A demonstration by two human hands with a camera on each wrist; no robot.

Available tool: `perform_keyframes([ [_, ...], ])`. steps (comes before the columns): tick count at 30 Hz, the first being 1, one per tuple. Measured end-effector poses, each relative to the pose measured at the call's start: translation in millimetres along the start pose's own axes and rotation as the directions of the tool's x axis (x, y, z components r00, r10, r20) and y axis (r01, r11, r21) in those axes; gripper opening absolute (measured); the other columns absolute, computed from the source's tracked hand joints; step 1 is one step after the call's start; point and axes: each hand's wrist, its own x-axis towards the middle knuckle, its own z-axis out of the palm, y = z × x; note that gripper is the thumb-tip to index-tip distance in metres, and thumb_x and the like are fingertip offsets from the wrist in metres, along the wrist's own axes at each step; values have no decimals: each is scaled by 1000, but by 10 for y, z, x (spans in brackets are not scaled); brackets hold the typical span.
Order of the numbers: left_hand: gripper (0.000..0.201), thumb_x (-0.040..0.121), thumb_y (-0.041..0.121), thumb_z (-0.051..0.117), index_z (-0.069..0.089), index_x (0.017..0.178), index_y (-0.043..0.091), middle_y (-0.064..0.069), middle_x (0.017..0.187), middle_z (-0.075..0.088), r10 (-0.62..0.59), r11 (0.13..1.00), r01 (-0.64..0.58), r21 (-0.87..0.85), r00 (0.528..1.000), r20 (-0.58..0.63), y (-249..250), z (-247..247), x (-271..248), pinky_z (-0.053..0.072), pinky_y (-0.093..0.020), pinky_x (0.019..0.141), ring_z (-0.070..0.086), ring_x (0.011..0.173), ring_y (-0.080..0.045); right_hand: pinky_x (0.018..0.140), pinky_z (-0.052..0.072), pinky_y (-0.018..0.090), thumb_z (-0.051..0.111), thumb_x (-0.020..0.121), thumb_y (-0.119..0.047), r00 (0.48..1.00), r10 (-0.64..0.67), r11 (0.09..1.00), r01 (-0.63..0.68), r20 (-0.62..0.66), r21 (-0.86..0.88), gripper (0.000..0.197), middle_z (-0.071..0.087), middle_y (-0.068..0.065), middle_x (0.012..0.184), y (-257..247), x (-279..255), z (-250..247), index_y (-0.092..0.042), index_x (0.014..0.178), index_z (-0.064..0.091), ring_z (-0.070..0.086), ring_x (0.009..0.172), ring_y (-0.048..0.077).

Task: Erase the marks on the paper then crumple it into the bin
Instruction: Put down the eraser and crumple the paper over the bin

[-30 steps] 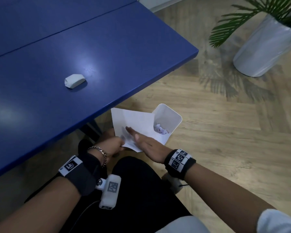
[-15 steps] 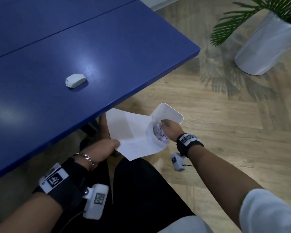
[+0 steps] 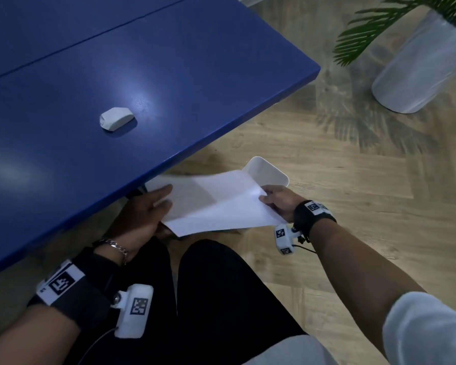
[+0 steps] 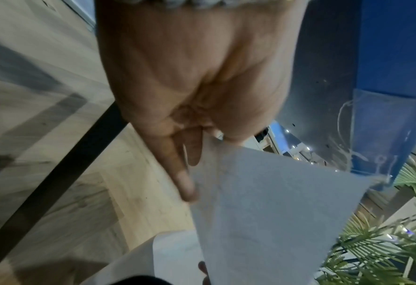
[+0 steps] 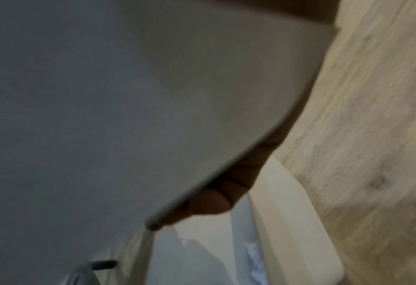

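Since 0.5 seconds ago, the right hand [image 3: 279,204] has come out of the bin and now pinches the paper's right edge. Above, the big blue table [image 3: 169,75] holds a small white eraser [image 3: 116,119]. Below it, the flat white paper sheet [image 3: 221,204] hangs over the white plastic bin [image 3: 271,172] on the floor. Crumpling looks like the step now; next both hands must squeeze the sheet into a ball. The left hand [image 3: 145,214] grips the left edge, thumb on top and fingers [image 4: 184,181] beneath.
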Motion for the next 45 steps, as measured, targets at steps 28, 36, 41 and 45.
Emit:
perform_keyframes([
  [28,69,94,-20,41,61,149,17,-14,148,45,-110,968,144,-206,980,167,203,343,51,54,-19,52,76,66,-10,117,-1,80,21,107,-55,954,-299,80,-18,-41,-997,62,12,9,174,172,-66,455,-27,162,26,7,160,40],
  [36,67,93,-20,37,66,141,17,-18,140,61,-69,948,142,-283,965,254,273,403,12,43,-17,45,73,64,-19,131,1,48,20,111,-50,730,-611,528,664,307,-529,60,6,-8,176,-426,-478,1217,-32,167,6,3,162,15],
  [41,67,91,-21,36,71,137,12,-8,133,62,-38,862,155,-482,969,243,342,165,-112,36,-15,43,62,58,-16,118,3,78,32,105,-53,955,-291,162,-5,-53,-987,61,18,8,172,58,-1,505,-29,161,27,15,158,39],
  [45,68,89,-16,33,78,129,16,-2,111,73,-68,824,181,-536,972,224,200,-7,-135,26,-14,39,43,46,-9,105,47,42,47,105,-52,926,-324,806,163,-194,-568,50,67,6,139,-12,-157,255,-18,138,63,63,128,29],
])
